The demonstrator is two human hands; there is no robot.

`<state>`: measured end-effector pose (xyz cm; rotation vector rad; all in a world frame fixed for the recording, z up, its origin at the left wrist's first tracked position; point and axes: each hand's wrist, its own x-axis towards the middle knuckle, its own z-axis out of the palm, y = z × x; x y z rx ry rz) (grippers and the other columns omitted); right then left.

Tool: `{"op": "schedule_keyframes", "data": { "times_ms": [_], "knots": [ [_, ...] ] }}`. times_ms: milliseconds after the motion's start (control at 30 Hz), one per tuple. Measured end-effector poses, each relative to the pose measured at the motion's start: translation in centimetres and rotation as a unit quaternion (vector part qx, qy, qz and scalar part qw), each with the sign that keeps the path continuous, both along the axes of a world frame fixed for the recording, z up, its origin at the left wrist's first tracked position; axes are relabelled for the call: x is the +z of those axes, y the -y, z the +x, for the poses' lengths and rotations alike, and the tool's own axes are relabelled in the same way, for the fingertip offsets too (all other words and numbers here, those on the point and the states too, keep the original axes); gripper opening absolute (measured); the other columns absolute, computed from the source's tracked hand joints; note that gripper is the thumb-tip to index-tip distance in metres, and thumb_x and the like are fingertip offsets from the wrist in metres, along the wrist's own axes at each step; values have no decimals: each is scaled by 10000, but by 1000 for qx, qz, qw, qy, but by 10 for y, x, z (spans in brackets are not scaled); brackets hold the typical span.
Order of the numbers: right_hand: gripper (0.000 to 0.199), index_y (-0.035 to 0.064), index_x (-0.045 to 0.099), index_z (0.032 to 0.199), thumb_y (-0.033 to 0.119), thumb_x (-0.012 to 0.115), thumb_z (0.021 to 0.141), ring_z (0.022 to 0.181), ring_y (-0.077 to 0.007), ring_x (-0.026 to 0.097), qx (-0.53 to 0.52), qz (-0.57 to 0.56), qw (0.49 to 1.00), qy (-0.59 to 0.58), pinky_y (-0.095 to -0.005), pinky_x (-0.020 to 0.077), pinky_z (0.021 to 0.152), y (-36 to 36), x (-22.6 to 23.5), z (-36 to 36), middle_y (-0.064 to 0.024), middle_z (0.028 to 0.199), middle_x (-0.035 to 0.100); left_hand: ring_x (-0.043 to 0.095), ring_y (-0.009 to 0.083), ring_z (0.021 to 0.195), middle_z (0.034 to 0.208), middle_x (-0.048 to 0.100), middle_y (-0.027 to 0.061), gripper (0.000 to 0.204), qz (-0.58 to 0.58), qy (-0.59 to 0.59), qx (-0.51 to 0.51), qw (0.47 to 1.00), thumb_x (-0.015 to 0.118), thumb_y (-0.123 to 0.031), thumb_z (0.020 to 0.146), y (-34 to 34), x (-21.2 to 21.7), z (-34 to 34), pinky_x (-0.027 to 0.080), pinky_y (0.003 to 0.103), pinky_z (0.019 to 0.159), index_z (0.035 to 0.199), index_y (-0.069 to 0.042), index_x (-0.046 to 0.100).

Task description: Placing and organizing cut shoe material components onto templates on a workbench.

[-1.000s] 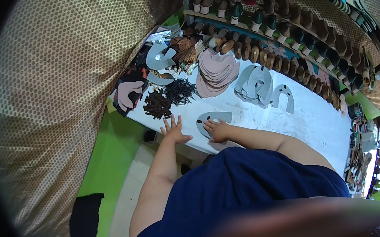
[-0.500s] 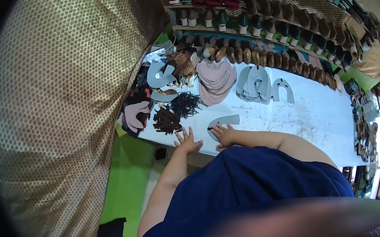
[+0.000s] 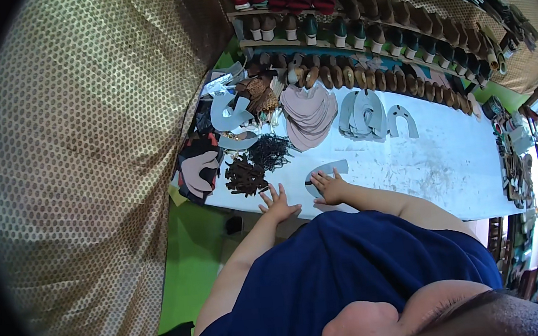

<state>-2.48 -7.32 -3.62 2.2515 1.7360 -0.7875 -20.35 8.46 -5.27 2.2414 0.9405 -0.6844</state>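
Resting on the curved grey piece, your right hand lies flat, loosely spread; leftward, your left hand, spread wide, nears brown strips!

R hand now further across grey pc.

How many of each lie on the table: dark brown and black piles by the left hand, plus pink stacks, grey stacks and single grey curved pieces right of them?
Dark brown pile: 1
Black pile: 1
Pink stack: 1
Grey stack: 1
Single grey curved pieces: 2 (one under the right hand)
Total: 6
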Motion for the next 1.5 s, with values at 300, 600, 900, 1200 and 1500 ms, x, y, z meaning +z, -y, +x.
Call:
{"op": "schedule_keyframes", "data": {
  "times_ms": [300, 600, 900, 1200, 1500],
  "knots": [
    [980, 47, 125, 1583, 661, 486, 910, 1541, -295, 79, -6, 36, 999, 14, -659, 39, 1171, 5, -13, -30, -131, 1667, 89, -246, 518, 1444, 1622, -260, 167, 1253, 5, -10, -10, 1000, 705, -676, 745, 0, 7, 3, 11, 742, 1097, 1591, -233, -107],
    [873, 70, 165, 1580, 631, 407, 957, 1531, -294, 142, -74, 70, 994, 32, -663, 14, 1172, 19, -13, -18, -103, 1662, 145, -242, 526, 1442, 1616, -276, 170, 1233, 2, -43, -5, 999, 697, -662, 759, 4, 4, 7, 10, 731, 1104, 1587, -257, -122],
    [885, 66, 157, 1581, 621, 433, 950, 1535, -288, 122, -39, 61, 997, 14, -653, 18, 1177, 16, -2, -10, -112, 1663, 133, -244, 522, 1443, 1618, -268, 173, 1214, 16, -32, -5, 999, 693, -649, 773, 2, 1, 6, 2, 733, 1103, 1589, -254, -115],
    [958, 65, 116, 1587, 642, 482, 915, 1537, -295, 110, 0, -12, 1000, 9, -695, 12, 1152, 20, 6, -22, -124, 1669, 84, -230, 521, 1449, 1618, -272, 166, 1218, 10, -29, 3, 1000, 705, -645, 764, 5, 3, 6, 7, 737, 1102, 1590, -265, -106],
    [916, 66, 134, 1585, 620, 468, 935, 1535, -276, 127, 42, -6, 999, 11, -690, 15, 1158, 13, 10, 1, -106, 1666, 118, -234, 521, 1448, 1621, -265, 165, 1208, 14, -23, 7, 1000, 709, -622, 768, 5, 5, 6, 4, 741, 1098, 1590, -268, -103]
  ]
}}
